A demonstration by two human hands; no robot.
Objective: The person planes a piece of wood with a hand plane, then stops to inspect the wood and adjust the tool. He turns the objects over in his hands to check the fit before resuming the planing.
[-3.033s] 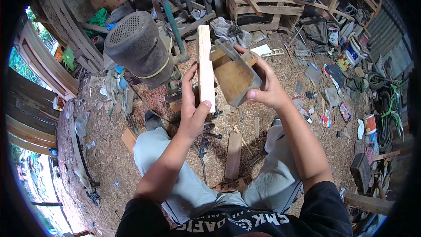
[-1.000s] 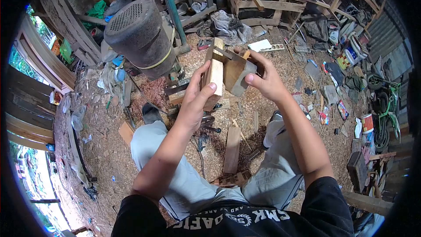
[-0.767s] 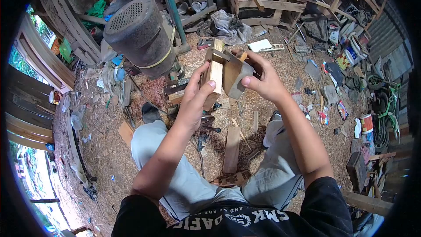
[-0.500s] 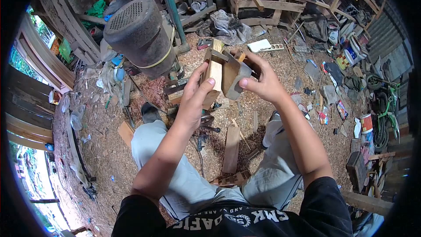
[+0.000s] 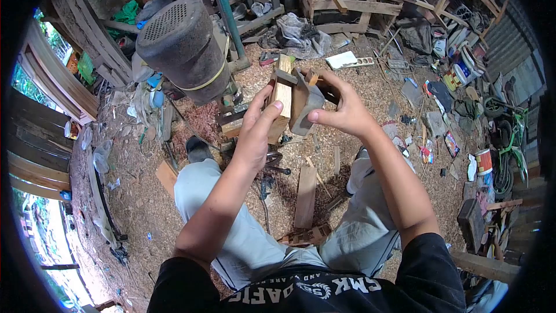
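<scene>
My left hand (image 5: 259,120) is closed around a pale wooden block (image 5: 283,97) held tilted up, thumb pressed on its near face. In my right hand (image 5: 346,109) is a dark brown wooden block (image 5: 304,110) with a grey edge and a small orange piece (image 5: 313,79) at its top; the thumb lies on its near corner and the other fingers curl behind it. A short dark bar (image 5: 285,77) crosses the top of the pale block toward the dark one. The two blocks are side by side, close together, above the floor.
Wood shavings cover the floor (image 5: 145,197). Between my legs lies a flat board (image 5: 305,197), with a dark metal tool (image 5: 273,162) near it. A large dark cylinder (image 5: 188,52) stands at front left. Cluttered wooden racks (image 5: 353,6) stand behind, and a green small bike (image 5: 512,150) at right.
My right hand has turned the dark block slightly and shifted it a little left, closer to the pale block. My left hand stays nearly in place.
</scene>
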